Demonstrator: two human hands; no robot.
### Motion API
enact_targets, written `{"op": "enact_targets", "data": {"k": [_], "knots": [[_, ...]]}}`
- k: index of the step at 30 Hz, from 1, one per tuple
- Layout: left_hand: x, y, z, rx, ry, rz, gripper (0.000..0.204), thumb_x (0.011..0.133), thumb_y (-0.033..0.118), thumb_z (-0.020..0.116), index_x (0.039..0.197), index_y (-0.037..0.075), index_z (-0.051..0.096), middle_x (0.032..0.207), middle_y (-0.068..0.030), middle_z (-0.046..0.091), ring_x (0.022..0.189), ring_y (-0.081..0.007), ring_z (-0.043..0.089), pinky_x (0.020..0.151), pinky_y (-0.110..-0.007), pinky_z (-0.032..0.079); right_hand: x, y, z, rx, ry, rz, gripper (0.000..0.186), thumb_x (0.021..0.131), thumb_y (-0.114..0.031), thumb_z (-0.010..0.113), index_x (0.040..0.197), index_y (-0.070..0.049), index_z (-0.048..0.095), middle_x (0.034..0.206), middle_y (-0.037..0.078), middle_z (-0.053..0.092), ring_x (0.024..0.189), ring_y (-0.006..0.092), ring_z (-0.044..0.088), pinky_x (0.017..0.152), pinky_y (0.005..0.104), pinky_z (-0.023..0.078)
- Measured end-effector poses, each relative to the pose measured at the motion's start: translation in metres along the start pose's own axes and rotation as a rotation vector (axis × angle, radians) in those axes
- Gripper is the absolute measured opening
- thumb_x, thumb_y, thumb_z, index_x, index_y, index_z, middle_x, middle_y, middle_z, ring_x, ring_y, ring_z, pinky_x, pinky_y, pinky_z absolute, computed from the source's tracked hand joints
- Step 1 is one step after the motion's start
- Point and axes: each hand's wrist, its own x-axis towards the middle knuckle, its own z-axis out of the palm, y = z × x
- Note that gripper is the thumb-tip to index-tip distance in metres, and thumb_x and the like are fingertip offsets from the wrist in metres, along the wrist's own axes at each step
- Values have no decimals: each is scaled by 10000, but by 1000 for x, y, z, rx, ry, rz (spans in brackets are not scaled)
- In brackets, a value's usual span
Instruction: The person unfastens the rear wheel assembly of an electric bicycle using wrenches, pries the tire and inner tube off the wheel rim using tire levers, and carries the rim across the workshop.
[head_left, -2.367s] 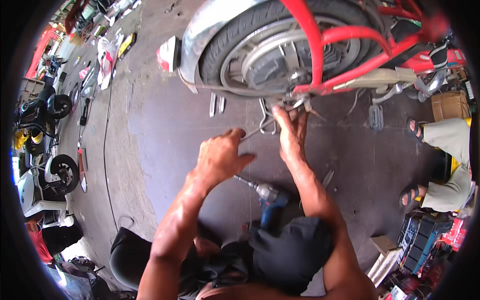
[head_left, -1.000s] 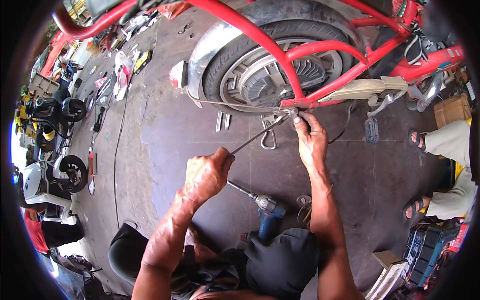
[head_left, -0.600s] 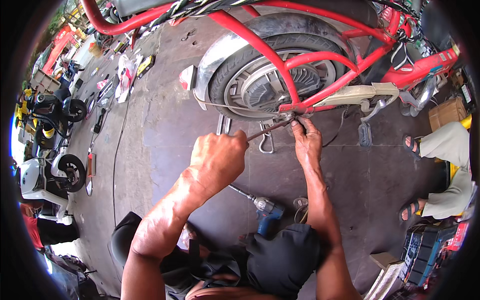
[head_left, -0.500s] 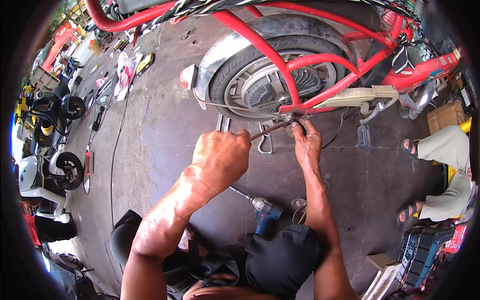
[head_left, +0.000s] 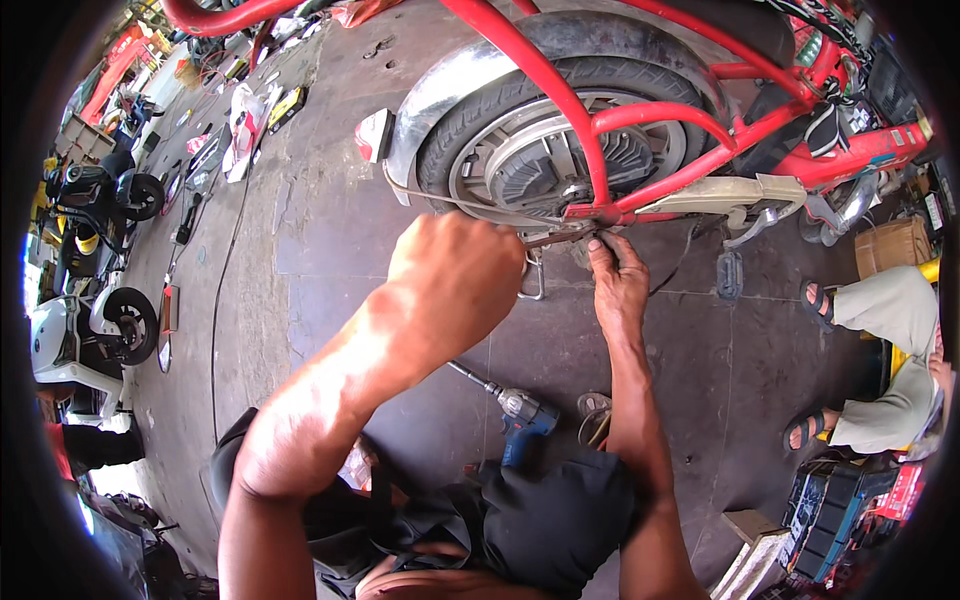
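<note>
A red electric bike (head_left: 570, 110) fills the top, its rear hub-motor wheel (head_left: 560, 165) under a dented silver mudguard. My left hand (head_left: 450, 280) is closed in a fist around a long thin rusty metal tool (head_left: 548, 239), reaching toward the fitting below the wheel's axle. My right hand (head_left: 620, 285) is closed at that fitting, thumb and fingertips pinched around a small metal part (head_left: 593, 232) too obscured to make out fully. A bent metal stand (head_left: 532, 282) lies beneath. A blue power drill (head_left: 522, 428) with a long socket bit lies on the floor between my forearms.
A person in beige trousers (head_left: 875, 410) and sandals is at the right, beside a toolbox (head_left: 830, 515) and cardboard box (head_left: 890, 245). At left stand a black scooter (head_left: 100, 195), a white scooter (head_left: 65, 340) and another person (head_left: 95, 445). Loose tools and a cable lie on the floor.
My left hand closed on the long tool, then moved up and right toward the axle fitting. My right hand stays at that fitting. The bike appears shifted slightly in the view.
</note>
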Motion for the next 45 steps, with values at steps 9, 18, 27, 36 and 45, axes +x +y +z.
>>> {"op": "enact_targets", "data": {"k": [9,18,27,36,45], "knots": [[-12,47,213,-743,86,-410,237,908,290,491,855,59,476,644,-229,600,620,-443,589,567,-540,449,-1,-1,11,31,45,-8,223,889,-162,593,1037,0,550,820,34,599,730,111,544,681,270,453],[98,138,245,-1558,-42,94,450,869,293,523,1214,10,463,1100,-239,551,1048,-371,517,872,-447,415,-5,5,19,-48,65,-65,249,885,-147,599,1051,-21,463,841,40,595,667,82,528,556,226,454],[48,117,241,-1860,-537,-158,512,857,234,590,1295,31,420,1257,-169,494,1171,-242,467,963,-387,391,0,-30,7,26,-57,188,327,872,-214,623,1119,-40,499,804,26,592,602,82,545,515,219,437],[51,139,286,-1662,-481,-182,322,853,189,584,1100,-16,559,923,-103,629,833,-217,586,755,-348,470,1,-12,2,-86,-115,28,314,883,-126,591,1176,-38,520,820,44,603,668,91,557,581,243,489],[-68,39,216,-961,-51,-313,206,880,213,535,1045,94,565,890,-232,623,852,-414,595,723,-484,469,4,-9,-15,55,-165,67,209,868,-158,615,1031,-29,607,660,-24,526,605,75,460,570,258,415]]}}
